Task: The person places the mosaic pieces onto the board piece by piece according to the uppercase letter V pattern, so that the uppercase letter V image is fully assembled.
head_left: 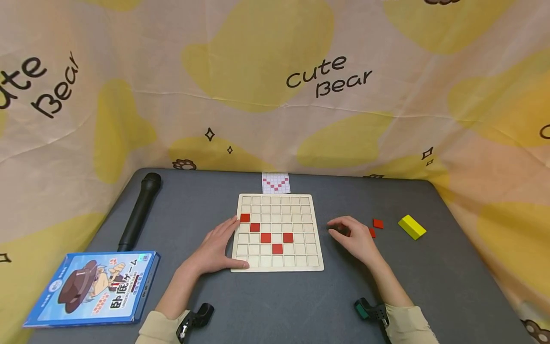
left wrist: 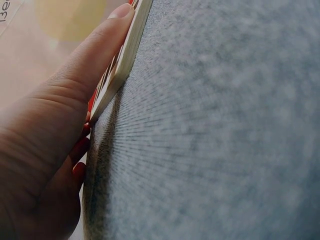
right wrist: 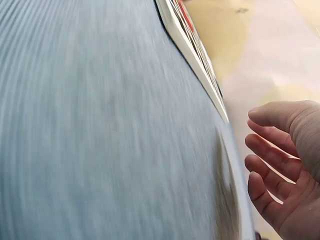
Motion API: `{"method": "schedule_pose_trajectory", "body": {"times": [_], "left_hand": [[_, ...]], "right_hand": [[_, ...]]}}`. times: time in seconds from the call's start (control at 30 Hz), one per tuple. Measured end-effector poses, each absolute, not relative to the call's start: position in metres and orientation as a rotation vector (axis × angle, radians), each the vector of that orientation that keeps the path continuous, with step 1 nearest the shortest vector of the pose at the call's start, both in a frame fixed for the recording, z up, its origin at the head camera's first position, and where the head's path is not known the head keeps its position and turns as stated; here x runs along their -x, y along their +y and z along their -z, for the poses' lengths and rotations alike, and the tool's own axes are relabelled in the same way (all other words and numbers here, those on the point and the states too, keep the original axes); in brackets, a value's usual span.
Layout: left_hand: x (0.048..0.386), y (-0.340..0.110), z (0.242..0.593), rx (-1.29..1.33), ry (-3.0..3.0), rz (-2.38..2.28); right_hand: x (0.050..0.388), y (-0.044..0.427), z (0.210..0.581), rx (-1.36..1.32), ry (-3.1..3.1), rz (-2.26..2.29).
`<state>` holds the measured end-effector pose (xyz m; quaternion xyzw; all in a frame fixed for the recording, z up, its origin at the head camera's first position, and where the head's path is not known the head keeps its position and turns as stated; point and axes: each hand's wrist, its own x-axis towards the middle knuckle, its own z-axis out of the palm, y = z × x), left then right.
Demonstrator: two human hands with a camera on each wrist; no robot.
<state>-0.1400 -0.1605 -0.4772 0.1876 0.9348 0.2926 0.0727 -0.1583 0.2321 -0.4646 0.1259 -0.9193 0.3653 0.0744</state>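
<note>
A square wooden grid board lies mid-table, with several red square tiles set in its cells. My left hand rests along the board's left edge, the thumb on its near left corner and the fingers against the side. To the right of the board, my right hand hovers over the table, fingers loosely bent. The right wrist view shows a gap between that thumb and the fingers, with nothing seen in it. Beside this hand lie loose red tiles, one partly hidden by it.
A small pattern card with red squares lies behind the board. To the right is a yellow block. At the left are a black cylindrical object and a blue game box. A patterned cloth hangs behind the table.
</note>
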Motion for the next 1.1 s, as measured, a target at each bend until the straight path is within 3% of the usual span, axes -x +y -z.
{"method": "schedule_pose_trajectory", "body": {"times": [0.57,1.1], "left_hand": [[0.140,-0.161,0.479,-0.569,2.824,-0.876],[0.140,-0.161,0.479,-0.572,2.824,-0.868]], "right_hand": [[0.143,0.309,0.456,-0.265,-2.833,-0.891],[0.139,0.316,0.456,-0.166,-2.915,-0.801]]}}
